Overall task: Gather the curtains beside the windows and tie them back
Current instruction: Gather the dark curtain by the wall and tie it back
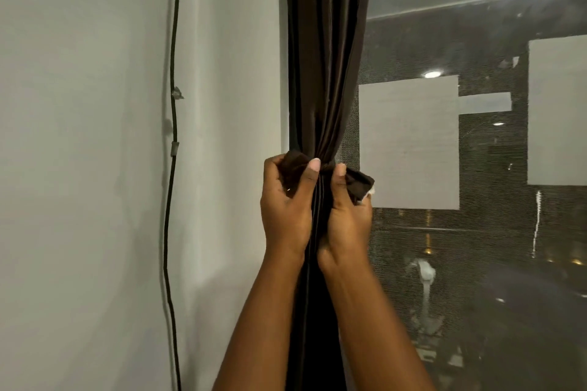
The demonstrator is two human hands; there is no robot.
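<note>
Brown curtain point(324, 73) bunched; left hand point(286, 200) & right hand point(347, 216) grip tie-back point(359, 182) ends.

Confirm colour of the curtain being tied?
Dark brown, plain with no pattern, slight sheen on the curtain; shows in the head view.

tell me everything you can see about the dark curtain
The curtain is dark brown, of smooth cloth with a slight sheen, hanging in narrow vertical folds between the pale wall and the window. It is gathered into a tight bunch and cinched at mid-height by a tie band of matching dark cloth. The left hand grips one end of the band, the right hand the other, both pressed against the folds. Below the hands it hangs straight down, out of view.
</note>
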